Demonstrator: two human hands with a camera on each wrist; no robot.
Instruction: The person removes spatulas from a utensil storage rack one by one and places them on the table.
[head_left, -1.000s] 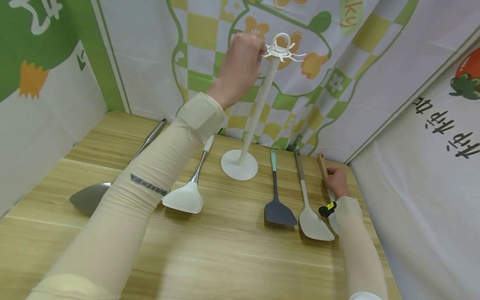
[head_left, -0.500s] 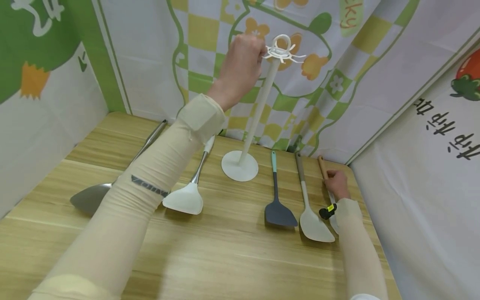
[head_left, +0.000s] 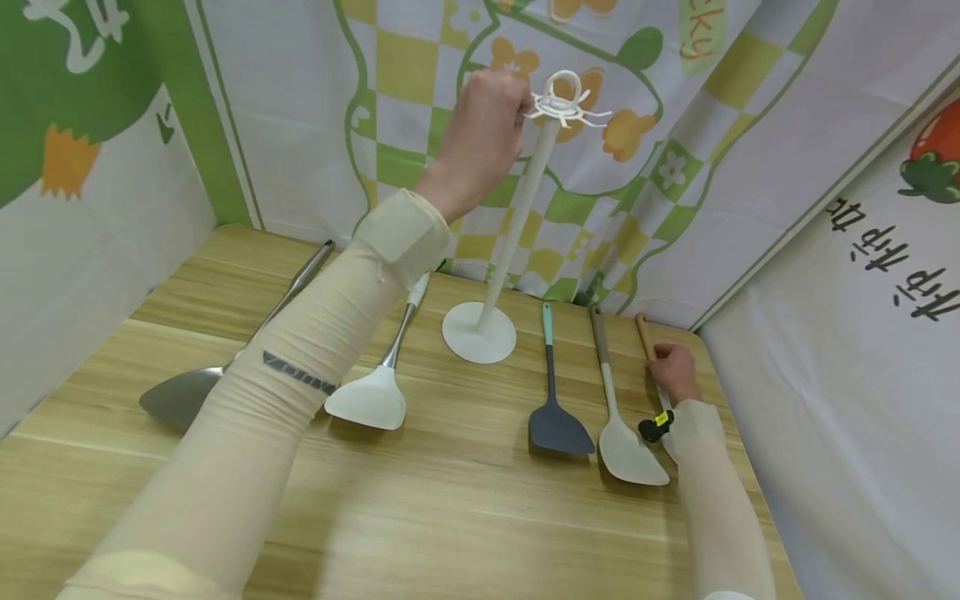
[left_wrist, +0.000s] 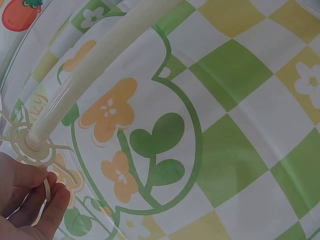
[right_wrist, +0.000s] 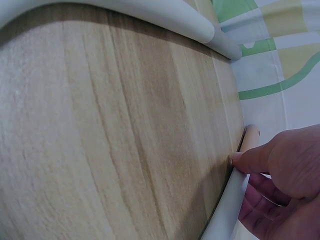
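A white hanging stand [head_left: 521, 212] with a round base and a crown of hooks rises at the back of the table. My left hand [head_left: 482, 133] reaches to its top; in the left wrist view, the thumb and fingers pinch the ring at the hook crown [left_wrist: 32, 145]. At the far right, my right hand [head_left: 675, 372] holds a white spatula by its wooden handle [head_left: 645, 333], thumb on one side and fingers curled under the other. The spatula's white shaft [right_wrist: 227, 210] lies low along the table, and its head is mostly hidden behind the hand and wrist camera.
Left of the right hand lie a beige spatula [head_left: 628, 450] and a dark grey one [head_left: 557, 427] with a mint handle. A white turner [head_left: 371, 398] and a steel turner [head_left: 180, 394] lie left, partly under my left arm. Printed cloth [head_left: 420, 92] hangs behind the table.
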